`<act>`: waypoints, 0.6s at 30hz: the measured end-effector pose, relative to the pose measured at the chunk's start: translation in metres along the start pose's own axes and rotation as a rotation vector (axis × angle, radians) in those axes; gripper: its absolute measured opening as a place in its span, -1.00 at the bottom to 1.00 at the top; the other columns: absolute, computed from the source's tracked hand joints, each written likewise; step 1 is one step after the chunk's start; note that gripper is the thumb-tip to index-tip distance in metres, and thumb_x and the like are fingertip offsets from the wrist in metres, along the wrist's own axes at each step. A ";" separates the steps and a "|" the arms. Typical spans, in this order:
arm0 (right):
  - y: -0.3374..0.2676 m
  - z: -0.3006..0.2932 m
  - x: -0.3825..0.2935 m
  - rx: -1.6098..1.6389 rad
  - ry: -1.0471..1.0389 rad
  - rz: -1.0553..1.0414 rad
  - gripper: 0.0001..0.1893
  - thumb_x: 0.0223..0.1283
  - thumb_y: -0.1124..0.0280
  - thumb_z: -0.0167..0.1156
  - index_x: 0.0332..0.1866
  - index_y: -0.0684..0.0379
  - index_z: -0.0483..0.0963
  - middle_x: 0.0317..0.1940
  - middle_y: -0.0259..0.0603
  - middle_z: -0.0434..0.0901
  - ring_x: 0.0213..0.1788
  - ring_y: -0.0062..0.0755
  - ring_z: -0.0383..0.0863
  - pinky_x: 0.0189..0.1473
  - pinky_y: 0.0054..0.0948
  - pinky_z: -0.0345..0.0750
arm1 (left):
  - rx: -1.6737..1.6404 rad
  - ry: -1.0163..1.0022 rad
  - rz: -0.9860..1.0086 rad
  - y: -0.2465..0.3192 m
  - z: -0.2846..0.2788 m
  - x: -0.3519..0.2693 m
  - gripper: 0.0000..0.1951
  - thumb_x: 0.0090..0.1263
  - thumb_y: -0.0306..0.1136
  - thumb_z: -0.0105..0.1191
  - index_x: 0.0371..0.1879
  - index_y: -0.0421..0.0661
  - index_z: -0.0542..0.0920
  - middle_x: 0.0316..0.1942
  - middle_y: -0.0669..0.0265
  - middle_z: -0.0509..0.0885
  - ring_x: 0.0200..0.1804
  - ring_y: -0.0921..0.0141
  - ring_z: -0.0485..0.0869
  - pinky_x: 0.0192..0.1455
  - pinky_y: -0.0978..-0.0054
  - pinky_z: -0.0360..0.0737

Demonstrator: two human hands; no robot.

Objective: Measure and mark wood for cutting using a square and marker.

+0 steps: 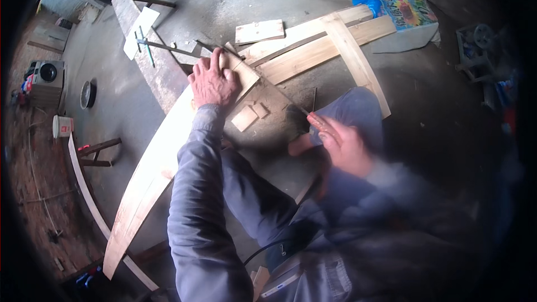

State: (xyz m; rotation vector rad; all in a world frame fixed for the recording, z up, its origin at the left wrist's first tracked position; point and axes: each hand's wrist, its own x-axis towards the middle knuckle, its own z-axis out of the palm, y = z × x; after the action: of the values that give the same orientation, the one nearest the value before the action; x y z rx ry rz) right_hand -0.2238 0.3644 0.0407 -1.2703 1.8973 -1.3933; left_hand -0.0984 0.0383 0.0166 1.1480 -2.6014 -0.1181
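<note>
My left hand [213, 79] presses down on a pale wooden board [245, 74] that lies on the bench, its fingers spread over the wood. Under my left wrist runs a long curved plank [155, 155], tapering towards the lower left. In my right hand [350, 151] is the red handle [322, 125] of a thin, straight hand tool; its slim blade [285, 95] reaches to the board's near corner. Whether it is a saw or a file is hard to tell. Small wood offcuts [245, 118] lie among sawdust just below the board.
A narrow bench plank [142, 63] carries white sheets [147, 19] and a green pencil-like stick [149, 52]. Long boards [306, 56] and a curved wooden piece [356, 54] rest by a printed sack [398, 12]. A bowl [87, 95], a white bucket [63, 126] and a stool [98, 153] stand left.
</note>
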 end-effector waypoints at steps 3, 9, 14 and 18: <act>0.014 0.011 -0.007 0.065 -0.009 0.038 -0.62 0.55 0.29 0.21 0.29 0.31 0.50 -0.29 0.17 0.71 -0.19 0.24 0.78 -0.21 -0.15 0.67 | 0.000 -0.006 0.005 -0.002 0.001 -0.002 -0.39 0.40 -0.18 -0.01 0.50 0.13 0.42 0.12 0.05 0.55 0.24 0.05 0.53 0.36 0.02 0.39; 0.020 0.017 -0.013 -0.028 -0.018 0.017 -0.63 0.53 0.37 0.16 0.32 0.29 0.49 -0.23 0.19 0.71 -0.14 0.27 0.76 -0.17 -0.08 0.66 | 0.003 -0.015 -0.006 0.000 0.004 -0.002 -0.39 0.43 -0.16 0.01 0.52 0.18 0.40 0.14 0.05 0.53 0.28 0.05 0.52 0.39 0.00 0.39; 0.005 0.010 0.000 0.005 0.007 0.020 -0.60 0.50 0.45 0.11 0.36 0.34 0.48 0.05 0.18 0.73 0.06 0.17 0.78 0.04 -0.16 0.68 | 0.012 -0.019 -0.020 -0.003 0.007 0.000 -0.38 0.40 -0.11 -0.01 0.49 0.17 0.45 0.16 0.09 0.56 0.30 0.12 0.50 0.39 0.06 0.37; -0.001 -0.001 0.012 -0.031 0.034 -0.076 -0.59 0.52 0.45 0.12 0.39 0.30 0.44 0.08 0.18 0.72 0.10 0.22 0.75 0.04 -0.15 0.70 | 0.020 -0.009 -0.021 -0.004 0.008 0.000 -0.40 0.40 -0.12 0.00 0.48 0.17 0.45 0.15 0.09 0.56 0.30 0.11 0.50 0.36 0.06 0.38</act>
State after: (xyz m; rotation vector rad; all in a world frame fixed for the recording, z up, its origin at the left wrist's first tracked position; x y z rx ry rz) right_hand -0.2297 0.3541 0.0440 -1.3547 1.9181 -1.4382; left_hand -0.0982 0.0355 0.0079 1.1840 -2.6044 -0.1025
